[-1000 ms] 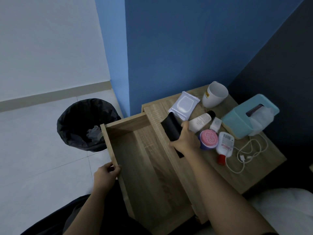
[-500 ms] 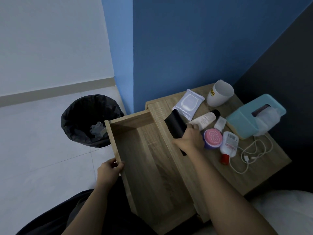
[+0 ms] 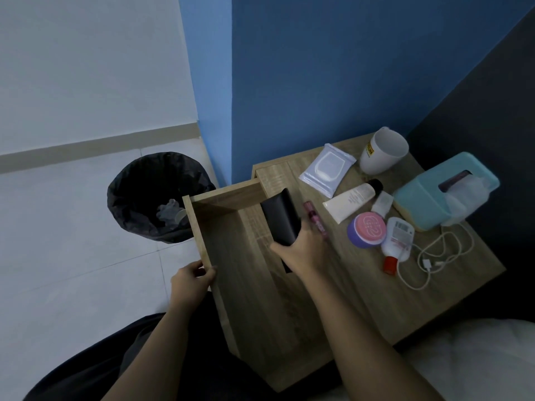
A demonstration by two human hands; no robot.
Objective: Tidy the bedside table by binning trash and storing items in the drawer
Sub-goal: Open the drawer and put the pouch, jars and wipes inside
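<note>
The black case (image 3: 282, 218) shifts toward the drawer (image 3: 249, 299), baring a pink tube (image 3: 314, 219). The right hand (image 3: 301, 253) has its fingers clamped on the case's near end, its length pointing beyond the fingertips. The left hand (image 3: 189, 282) grips the drawer front.

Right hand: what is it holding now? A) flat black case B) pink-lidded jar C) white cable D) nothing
A: the right hand grips the flat black case at the edge of the open drawer. The pink-lidded jar and white cable lie apart from it on the tabletop. The left hand holds the drawer's front edge.
</note>
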